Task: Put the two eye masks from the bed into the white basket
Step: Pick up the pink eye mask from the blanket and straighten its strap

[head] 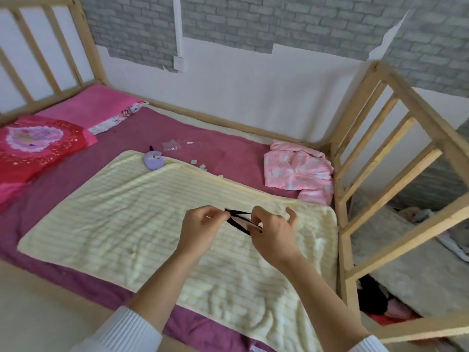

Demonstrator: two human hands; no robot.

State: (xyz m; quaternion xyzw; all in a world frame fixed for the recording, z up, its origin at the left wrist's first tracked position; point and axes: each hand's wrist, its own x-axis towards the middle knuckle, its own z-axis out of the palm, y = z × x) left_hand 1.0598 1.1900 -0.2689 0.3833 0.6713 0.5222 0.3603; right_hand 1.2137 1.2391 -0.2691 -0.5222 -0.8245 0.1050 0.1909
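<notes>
Clearly the bed (228, 153) is the biggest thing here, one of it, with a wooden frame and a purple sheet; on it lies one cream striped blanket (142, 212), one pink garment (297, 171) near the foot, and two pink pillows by the headboard. Both hands are up over the blanket: the left hand (203, 229) pinches the black strap, and the right hand (274, 235) grips the pink eye mask (250, 224) itself, some fingers spread. A second, purple eye mask (154, 160) rests at the blanket's far edge, well apart. So two masks, one held, one waiting. No white basket shows, so turning to find it could let the strap snag or slip; the purple one, small and far back, could be overlooked
</notes>
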